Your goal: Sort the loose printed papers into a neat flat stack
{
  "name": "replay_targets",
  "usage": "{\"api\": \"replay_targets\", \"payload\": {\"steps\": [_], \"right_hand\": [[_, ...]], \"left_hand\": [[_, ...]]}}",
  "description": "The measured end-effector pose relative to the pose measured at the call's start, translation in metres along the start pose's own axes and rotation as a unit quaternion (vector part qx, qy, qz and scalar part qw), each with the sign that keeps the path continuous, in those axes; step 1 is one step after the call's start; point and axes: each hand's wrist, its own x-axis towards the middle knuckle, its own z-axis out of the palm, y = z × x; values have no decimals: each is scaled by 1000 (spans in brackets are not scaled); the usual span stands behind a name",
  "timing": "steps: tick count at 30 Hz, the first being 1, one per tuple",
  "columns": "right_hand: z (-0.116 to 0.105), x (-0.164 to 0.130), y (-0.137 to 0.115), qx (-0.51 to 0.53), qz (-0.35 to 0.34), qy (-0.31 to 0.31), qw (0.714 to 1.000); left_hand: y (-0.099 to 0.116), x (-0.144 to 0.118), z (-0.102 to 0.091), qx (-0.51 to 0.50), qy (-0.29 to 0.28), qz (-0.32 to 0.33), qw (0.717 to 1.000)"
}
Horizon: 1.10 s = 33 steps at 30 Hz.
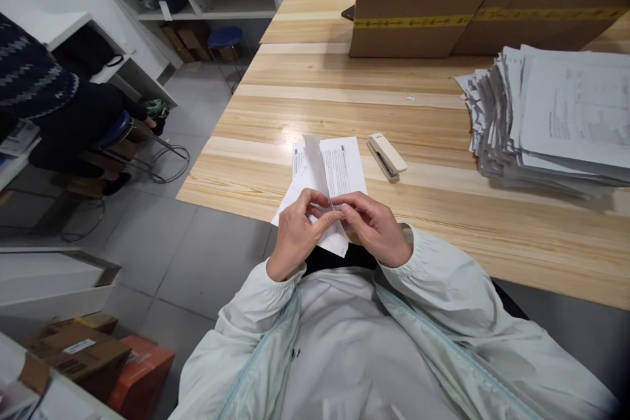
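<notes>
Printed sheets of paper (344, 167) lie at the front edge of the wooden table, with one part raised upright between my hands. My left hand (305, 226) is closed on the sheets from the left, its thumb and fingers pinching near the raised fold. From the right, my right hand (371, 223) pinches the same spot, fingertips almost touching those of the left. Whatever small detail lies between the fingertips is hidden. Just beyond my right hand, a cream stapler (387, 156) rests on the table, apart from the paper.
A tall, uneven stack of papers (573, 118) stands at the right. Large cardboard boxes (423, 16) occupy the back of the wooden table (256, 144). On the left, a person (73, 105) sits on a stool; boxes (81, 354) lie on the floor.
</notes>
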Motion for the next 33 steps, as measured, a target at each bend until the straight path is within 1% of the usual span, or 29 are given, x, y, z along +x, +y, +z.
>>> {"api": "replay_targets", "payload": {"steps": [8,13,21,33], "right_hand": [[0,-3,2,39,33,-10,999],[0,-4,2,39,33,-14,999],[0,-3,1,84,51,-20,995],[-1,-4,3,96,66,-28,993]], "left_hand": [[-4,0,0,-26,2,-1,1000],[-8,1,-1,-20,-6,18,1000],[-8,1,0,2,4,36,999],[-9,2,1,19,7,33,999]]}}
